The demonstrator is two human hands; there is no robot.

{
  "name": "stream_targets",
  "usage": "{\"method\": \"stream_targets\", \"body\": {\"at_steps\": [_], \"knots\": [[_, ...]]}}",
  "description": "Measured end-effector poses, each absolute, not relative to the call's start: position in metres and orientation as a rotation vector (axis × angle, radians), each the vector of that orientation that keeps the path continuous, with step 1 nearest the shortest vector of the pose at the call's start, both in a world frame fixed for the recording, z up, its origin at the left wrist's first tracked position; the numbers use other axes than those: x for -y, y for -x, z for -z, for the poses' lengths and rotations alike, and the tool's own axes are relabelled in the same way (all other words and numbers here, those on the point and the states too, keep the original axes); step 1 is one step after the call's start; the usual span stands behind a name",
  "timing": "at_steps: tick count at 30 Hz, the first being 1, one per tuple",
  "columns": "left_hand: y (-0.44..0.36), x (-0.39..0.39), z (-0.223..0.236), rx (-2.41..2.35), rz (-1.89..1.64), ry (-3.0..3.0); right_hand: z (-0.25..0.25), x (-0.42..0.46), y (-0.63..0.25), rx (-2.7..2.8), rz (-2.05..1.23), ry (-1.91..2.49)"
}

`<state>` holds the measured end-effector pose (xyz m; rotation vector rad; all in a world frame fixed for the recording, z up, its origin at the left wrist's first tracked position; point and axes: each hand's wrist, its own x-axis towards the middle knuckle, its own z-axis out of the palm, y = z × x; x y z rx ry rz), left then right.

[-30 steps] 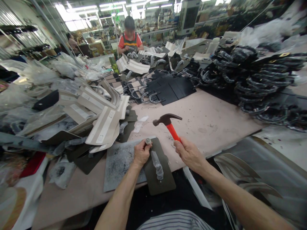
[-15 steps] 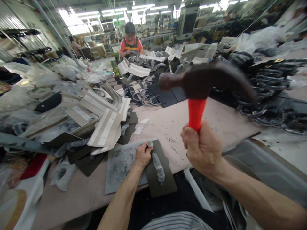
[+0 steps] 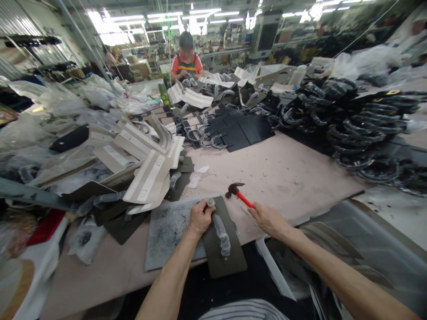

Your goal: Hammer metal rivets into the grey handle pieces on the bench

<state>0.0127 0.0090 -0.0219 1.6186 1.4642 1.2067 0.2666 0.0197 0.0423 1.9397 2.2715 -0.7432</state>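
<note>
My right hand [image 3: 269, 218] is closed round the red handle of a claw hammer [image 3: 240, 195], whose dark head is just above the table, right of the olive panel. My left hand [image 3: 200, 217] grips a short metal punch [image 3: 210, 202], upright at the top end of that olive panel [image 3: 230, 262]. A plastic-wrapped handle [image 3: 221, 235] runs along the panel. Beneath my left hand and part of the panel lies a scuffed grey plate [image 3: 167, 235]. The punch's lower tip is hidden by my fingers.
Pale-lined olive pieces [image 3: 150, 178] are piled at left. Black panels [image 3: 240, 129] and wrapped black handles [image 3: 367, 124] lie behind and at right. Small metal bits [image 3: 247, 211] are scattered on the table [image 3: 216, 162]. A co-worker [image 3: 187, 62] sits across; a grey bin [image 3: 353, 226] stands at right.
My right hand has swung the hammer down from high in front of the camera to near the table beside the punch. My left hand still holds the punch in place on the panel.
</note>
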Motion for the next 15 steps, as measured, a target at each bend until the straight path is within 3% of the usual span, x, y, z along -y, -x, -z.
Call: {"method": "stream_targets", "body": {"at_steps": [4,7,10,15], "knots": [[-0.012,-0.008,0.023,-1.467,-1.209,-1.593,-0.038,0.001,-0.241,-2.533,0.4,-2.026],[-0.013,-0.009,0.023,-1.474,-1.207,-1.582,-0.045,0.029,-0.201,-2.753,0.643,-1.844],[-0.014,-0.015,0.024,-1.51,-1.309,-1.392,-0.04,0.05,-0.169,-2.626,0.783,-1.693],[-0.009,-0.022,0.022,-1.481,-1.597,-0.87,-0.024,0.055,-0.171,-2.562,0.949,-1.806]]}}
